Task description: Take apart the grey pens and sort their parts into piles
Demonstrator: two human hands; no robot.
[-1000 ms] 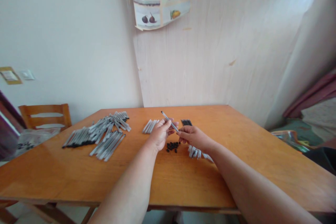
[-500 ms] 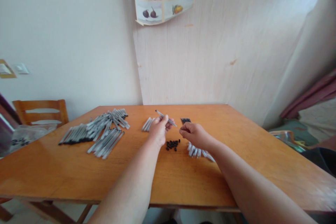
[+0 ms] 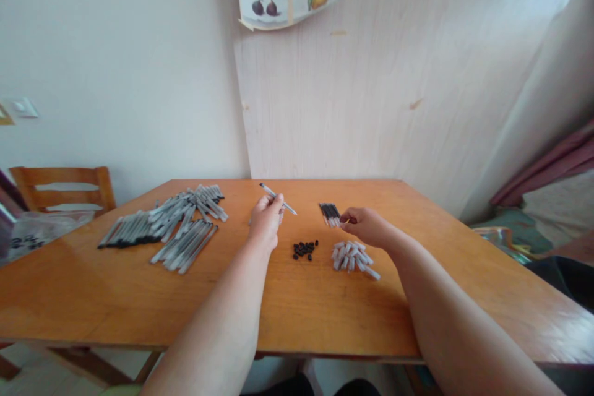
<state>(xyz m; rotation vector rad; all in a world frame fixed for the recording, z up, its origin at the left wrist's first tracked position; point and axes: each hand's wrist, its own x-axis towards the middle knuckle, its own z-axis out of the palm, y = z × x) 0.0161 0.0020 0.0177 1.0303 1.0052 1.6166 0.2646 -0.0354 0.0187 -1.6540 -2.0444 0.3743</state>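
Grey pen (image 3: 289, 208) pinched in left fingers (image 3: 278, 202); right fingers (image 3: 349, 215) loosely curled.

A ballpoint pen (image 3: 288, 207), its barrel greyish and its writing tip bare, slants in the left hand (image 3: 266, 216) above a wooden table (image 3: 306, 309), dark end up and to the left, point down and to the right (the grip hides part of the barrel). Slim ink refills (image 3: 330, 211), black along much of their length and pale at the near ends, lie side by side just beside the right hand (image 3: 359, 224); contact is unclear. Translucent pen caps (image 3: 351, 255) lie heaped nearer the wearer, small black plugs (image 3: 304, 250) clustered to their left.
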